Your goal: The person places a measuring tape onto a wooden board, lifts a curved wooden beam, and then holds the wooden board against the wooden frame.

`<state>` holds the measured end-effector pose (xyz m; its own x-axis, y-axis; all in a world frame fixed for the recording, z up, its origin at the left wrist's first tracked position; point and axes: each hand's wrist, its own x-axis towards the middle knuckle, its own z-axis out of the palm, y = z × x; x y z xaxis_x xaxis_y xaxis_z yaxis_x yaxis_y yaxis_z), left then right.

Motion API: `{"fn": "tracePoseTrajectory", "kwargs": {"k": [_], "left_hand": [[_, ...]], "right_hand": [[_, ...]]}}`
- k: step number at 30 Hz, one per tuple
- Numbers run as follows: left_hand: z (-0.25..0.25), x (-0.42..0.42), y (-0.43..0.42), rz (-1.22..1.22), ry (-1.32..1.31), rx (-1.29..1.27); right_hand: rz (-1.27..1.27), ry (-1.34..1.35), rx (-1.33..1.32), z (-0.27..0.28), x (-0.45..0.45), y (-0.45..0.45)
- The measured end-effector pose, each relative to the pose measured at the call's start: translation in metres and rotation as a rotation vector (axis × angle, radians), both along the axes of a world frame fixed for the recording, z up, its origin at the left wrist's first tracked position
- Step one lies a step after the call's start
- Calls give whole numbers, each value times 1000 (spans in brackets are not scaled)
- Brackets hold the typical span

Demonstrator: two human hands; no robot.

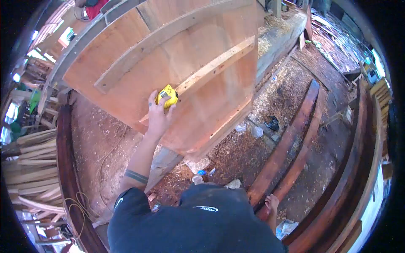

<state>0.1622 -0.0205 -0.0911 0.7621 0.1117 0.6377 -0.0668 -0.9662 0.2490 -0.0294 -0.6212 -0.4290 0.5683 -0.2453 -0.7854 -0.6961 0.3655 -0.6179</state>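
Here's the left hand [157,114], up at the panel [135,92], fingers wrapped round the yellow tape [168,94], thumb and fingertips snug on its case! The tape sits right at the batten [221,62], covering part of its lower stretch. Down on the other side, the right hand [272,202] hangs beside a plank [297,166], fingers part curled; whether it touches or grips anything, I can't tell. Shavings [230,152] litter the ground.
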Motion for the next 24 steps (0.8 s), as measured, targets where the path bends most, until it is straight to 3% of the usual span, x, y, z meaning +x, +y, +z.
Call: {"fn": "tracePoseTrajectory", "kwargs": {"k": [4, 10, 12, 15, 16, 18, 21, 24], "left_hand": [[8, 8, -10, 84, 60, -84], [17, 7, -20, 212, 163, 170], [19, 5, -10, 133, 121, 39], [41, 11, 19, 149, 187, -131], [47, 11, 26, 180, 231, -185], [63, 8, 23, 195, 250, -7], [44, 7, 9, 198, 212, 17], [36, 14, -7, 173, 121, 27]], "right_hand": [[75, 20, 93, -6, 19, -25], [233, 196, 118, -37, 22, -25], [347, 256, 64, -33, 22, -22], [386, 79, 39, -79, 27, -29], [304, 87, 27, -72, 31, -23], [137, 95, -1, -51, 46, -7], [208, 85, -48, -71, 61, -14], [115, 43, 321, -73, 60, -13]]}}
